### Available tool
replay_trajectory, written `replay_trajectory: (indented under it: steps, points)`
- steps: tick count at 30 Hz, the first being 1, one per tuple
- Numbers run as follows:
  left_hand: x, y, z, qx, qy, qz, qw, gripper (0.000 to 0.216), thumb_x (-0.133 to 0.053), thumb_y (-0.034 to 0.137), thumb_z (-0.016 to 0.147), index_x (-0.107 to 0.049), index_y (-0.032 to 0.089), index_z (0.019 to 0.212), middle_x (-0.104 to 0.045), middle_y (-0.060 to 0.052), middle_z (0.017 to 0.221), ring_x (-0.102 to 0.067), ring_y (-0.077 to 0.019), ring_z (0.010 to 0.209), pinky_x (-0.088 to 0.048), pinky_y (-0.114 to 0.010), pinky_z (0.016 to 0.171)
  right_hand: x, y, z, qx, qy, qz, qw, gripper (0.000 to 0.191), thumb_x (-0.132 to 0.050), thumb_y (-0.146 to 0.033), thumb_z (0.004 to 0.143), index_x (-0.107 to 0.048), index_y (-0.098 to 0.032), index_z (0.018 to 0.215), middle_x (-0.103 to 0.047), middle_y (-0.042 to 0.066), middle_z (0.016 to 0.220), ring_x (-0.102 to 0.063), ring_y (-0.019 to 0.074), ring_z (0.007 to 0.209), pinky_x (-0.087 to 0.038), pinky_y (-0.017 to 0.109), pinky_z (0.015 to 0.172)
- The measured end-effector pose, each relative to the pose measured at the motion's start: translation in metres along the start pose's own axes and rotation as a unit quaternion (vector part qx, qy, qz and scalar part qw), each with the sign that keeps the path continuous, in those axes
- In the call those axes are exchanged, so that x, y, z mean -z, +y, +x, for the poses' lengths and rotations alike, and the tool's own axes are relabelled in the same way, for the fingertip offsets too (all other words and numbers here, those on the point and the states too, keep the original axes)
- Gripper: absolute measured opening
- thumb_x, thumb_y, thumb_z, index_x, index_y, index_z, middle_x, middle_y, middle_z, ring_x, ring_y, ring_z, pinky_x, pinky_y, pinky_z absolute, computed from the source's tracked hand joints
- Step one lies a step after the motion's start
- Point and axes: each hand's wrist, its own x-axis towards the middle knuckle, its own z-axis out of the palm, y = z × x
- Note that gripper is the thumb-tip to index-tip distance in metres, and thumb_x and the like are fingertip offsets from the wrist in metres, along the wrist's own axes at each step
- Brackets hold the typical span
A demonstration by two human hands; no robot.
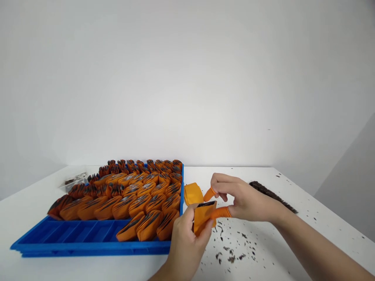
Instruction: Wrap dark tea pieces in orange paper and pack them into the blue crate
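Note:
A small orange paper packet (202,218), with a dark opening along its top edge, is pinched upright between the thumb and fingers of my left hand (186,238). My right hand (246,197) comes in from the right, with orange finger cots on its thumb and index finger. Its thumb touches the packet's right edge, while the index finger is held apart just above the opening. Behind the packet lies a stack of flat orange packets (192,194) on the white table.
At left, a blue compartment tray (96,246) holds rows of bulging orange packets (146,210) with dark contents; several front-left compartments show bare. Dark crumbs (231,258) are scattered at right. A dark bristly strip (272,197) lies behind my right wrist, and a clear container (74,180) stands behind the tray.

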Motion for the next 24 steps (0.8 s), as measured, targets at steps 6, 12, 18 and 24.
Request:
replay_trajectory:
  steps: [6, 12, 18, 24]
  points:
    - [-0.001, -0.004, -0.001, 0.04, 0.004, -0.053, 0.998, 0.02, -0.073, 0.033, 0.094, -0.076, 0.021, 0.11, -0.082, -0.004, 0.094, -0.076, -0.0222, 0.081, -0.063, -0.03, 0.075, -0.003, -0.002, 0.0, -0.003, -0.015, -0.013, 1.0, 0.02, -0.085, -0.039, 0.094, -0.076, -0.023, 0.102, -0.06, 0.002, 0.098, -0.059, 0.0137, 0.083, -0.054, 0.026, 0.072]
    - [-0.002, -0.006, -0.001, 0.053, 0.02, -0.055, 0.997, 0.02, -0.075, 0.036, 0.094, -0.076, 0.02, 0.107, -0.081, -0.004, 0.089, -0.075, -0.0226, 0.08, -0.062, -0.031, 0.073, -0.004, -0.008, -0.002, 0.031, 0.011, -0.147, 0.989, 0.009, -0.076, -0.031, 0.1, -0.073, -0.023, 0.103, -0.062, 0.002, 0.098, -0.057, 0.0133, 0.077, -0.045, 0.026, 0.064]
    - [0.0, -0.002, -0.001, -0.006, 0.041, -0.017, 0.999, 0.009, -0.072, 0.025, 0.096, -0.075, 0.021, 0.103, -0.08, -0.003, 0.093, -0.075, -0.0213, 0.082, -0.06, -0.031, 0.076, -0.01, -0.019, -0.001, 0.049, 0.019, -0.244, 0.968, 0.02, -0.065, -0.037, 0.108, -0.069, -0.021, 0.098, -0.063, 0.002, 0.094, -0.052, 0.014, 0.069, -0.041, 0.029, 0.063]
    - [0.003, -0.002, -0.001, -0.148, 0.046, 0.033, 0.987, 0.021, -0.069, 0.014, 0.098, -0.073, 0.022, 0.117, -0.081, -0.005, 0.108, -0.078, -0.0227, 0.098, -0.062, -0.034, 0.09, -0.009, -0.04, -0.006, -0.013, -0.027, -0.253, 0.967, 0.017, -0.064, -0.035, 0.107, -0.069, -0.022, 0.098, -0.062, 0.005, 0.098, -0.055, 0.0148, 0.067, -0.041, 0.027, 0.059]
